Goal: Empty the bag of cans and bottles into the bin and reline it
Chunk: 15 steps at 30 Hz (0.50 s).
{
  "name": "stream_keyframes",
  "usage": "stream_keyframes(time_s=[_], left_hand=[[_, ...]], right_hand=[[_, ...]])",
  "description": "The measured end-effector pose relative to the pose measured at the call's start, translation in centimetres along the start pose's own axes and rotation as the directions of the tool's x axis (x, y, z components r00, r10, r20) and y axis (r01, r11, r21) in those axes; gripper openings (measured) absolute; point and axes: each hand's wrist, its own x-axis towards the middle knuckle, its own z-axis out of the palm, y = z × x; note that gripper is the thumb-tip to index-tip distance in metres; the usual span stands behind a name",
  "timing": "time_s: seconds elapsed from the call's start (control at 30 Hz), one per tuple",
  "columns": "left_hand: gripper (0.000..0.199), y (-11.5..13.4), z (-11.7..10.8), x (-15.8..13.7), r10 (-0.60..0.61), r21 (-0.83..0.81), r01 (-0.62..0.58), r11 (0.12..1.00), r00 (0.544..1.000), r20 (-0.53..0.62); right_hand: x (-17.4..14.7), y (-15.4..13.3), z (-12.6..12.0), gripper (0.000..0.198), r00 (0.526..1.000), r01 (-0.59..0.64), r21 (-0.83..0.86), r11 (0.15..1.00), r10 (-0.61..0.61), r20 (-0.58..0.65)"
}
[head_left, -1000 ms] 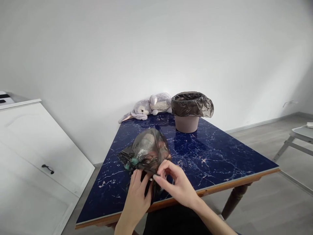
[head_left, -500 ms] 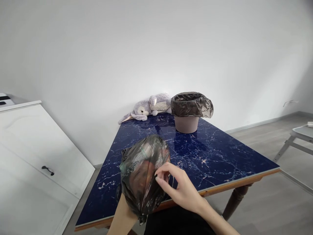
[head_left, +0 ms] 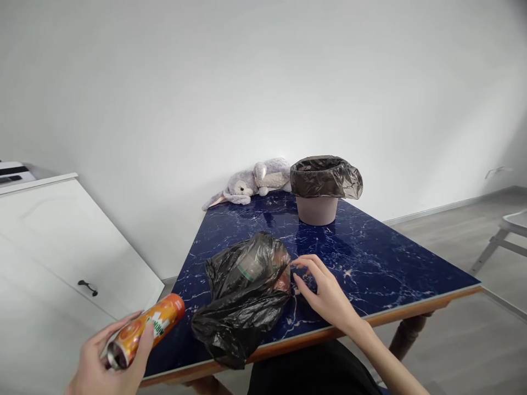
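Holding an orange cylindrical metal can, tilted, left hand wrapped around it, right hand half-curled, fingertips parted, near crumpled black plastic bag, contact unclear.

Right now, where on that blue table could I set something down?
Widest: the right side of the table, bordered by the lined bin and right hand. Smaller: between plush toy and black bag. Crowded: the far end, toy beside bin.
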Motion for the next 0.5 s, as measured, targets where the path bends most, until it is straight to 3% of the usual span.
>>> stream_keyframes(time_s=[0.1,0.2,0.37,0.5], left_hand=[[0.046,1.4,0.5,2.9,0.117,0.166,-0.134,0.977,0.988,0.105],[0.054,3.4,1.4,6.1,0.088,0.313,-0.187,0.931,0.949,0.303],[0.086,7.1,3.9,10.2,0.112,0.371,-0.311,0.875,0.876,0.469],[0.087,9.0,6.6,12.1,0.128,0.379,-0.397,0.836,0.812,0.569]], right_hand=[[-0.5,1.0,-0.2,0.025,0.999,-0.038,-0.048,0.998,0.037,-0.014],[-0.9,1.5,-0.2,0.024,0.999,-0.054,-0.072,0.996,0.054,-0.004],[-1.3,1.9,0.1,0.024,0.996,-0.044,-0.087,0.995,0.051,0.073],[-1.5,2.1,0.2,0.026,0.992,-0.049,-0.102,0.994,0.06,0.112]])
